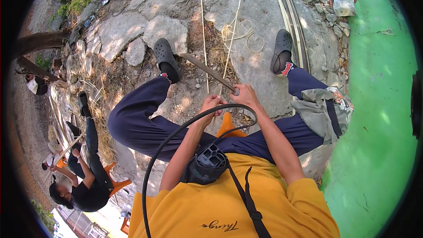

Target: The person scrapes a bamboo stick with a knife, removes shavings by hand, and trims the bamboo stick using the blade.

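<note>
My right hand [246, 97] is closed around the handle of a long knife [205, 68], whose dull flat blade points away to the left, across the ground between my feet. Beside it, nearer my lap, my left hand [213, 105] has its fingers pinched together at the near end of a thin pale bamboo strip [230, 46]. The blade crosses over this strip. A second thin pale strip [203, 31] runs roughly alongside, its near end close to my left fingers; I cannot tell whether they hold it too.
Curled shavings [238, 35] lie between my shoes. Longer strips [294, 26] lie beside my right shoe [282, 48]. Under me is an orange stool [228, 125]. A black cable [176, 132] loops over my lap. A co-worker [88, 185] sits at left with a pale stick. Green flooring [379, 105] borders the right.
</note>
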`<state>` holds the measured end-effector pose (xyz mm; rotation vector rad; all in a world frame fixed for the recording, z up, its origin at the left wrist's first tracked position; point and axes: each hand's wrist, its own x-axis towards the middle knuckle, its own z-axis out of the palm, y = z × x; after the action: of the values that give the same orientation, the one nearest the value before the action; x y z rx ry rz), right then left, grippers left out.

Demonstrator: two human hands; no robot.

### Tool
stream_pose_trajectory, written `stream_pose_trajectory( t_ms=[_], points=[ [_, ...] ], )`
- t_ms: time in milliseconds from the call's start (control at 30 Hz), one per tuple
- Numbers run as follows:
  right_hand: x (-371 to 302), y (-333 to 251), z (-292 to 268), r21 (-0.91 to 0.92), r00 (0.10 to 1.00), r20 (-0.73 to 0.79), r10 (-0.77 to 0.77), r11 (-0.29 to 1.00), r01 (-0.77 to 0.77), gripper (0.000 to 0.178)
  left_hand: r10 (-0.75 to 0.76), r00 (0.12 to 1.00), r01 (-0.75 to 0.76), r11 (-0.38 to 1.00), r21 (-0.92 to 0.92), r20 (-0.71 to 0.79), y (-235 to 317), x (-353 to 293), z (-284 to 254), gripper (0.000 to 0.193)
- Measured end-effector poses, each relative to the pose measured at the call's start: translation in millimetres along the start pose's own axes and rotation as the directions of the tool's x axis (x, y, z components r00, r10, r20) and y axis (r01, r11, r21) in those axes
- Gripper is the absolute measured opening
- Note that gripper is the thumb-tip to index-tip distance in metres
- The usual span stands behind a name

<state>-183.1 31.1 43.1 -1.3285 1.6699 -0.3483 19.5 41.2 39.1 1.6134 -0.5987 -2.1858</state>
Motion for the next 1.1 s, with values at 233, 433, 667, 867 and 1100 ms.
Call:
stream_pose_trajectory(
  t_ms=[233,433,667,867,1100],
  points=[
    [1,13,15,-0.106,0.999,0.013,-0.041,0.993,0.042,0.037,-0.023,0.989,0.038,0.994,-0.102,0.145,-18,12,6,0.028],
    [12,18,16,-0.150,0.996,-0.069,-0.051,0.988,0.040,0.039,-0.063,0.980,0.067,0.998,-0.011,0.188,-9,0,13,0.031],
    [17,32,10,-0.027,0.997,-0.080,0.013,1.000,-0.016,0.040,-0.136,0.968,0.165,0.979,-0.123,0.212,6,-4,14,0.028],
    [26,34,11,0.049,0.991,-0.122,-0.049,0.997,0.055,0.037,-0.136,0.924,0.253,0.918,-0.307,0.356,21,-3,11,0.025],
    [26,34,7,-0.037,0.973,-0.147,-0.178,0.984,0.175,0.039,-0.104,0.935,0.207,0.937,-0.281,0.340,27,-13,16,0.025]
  ],
)
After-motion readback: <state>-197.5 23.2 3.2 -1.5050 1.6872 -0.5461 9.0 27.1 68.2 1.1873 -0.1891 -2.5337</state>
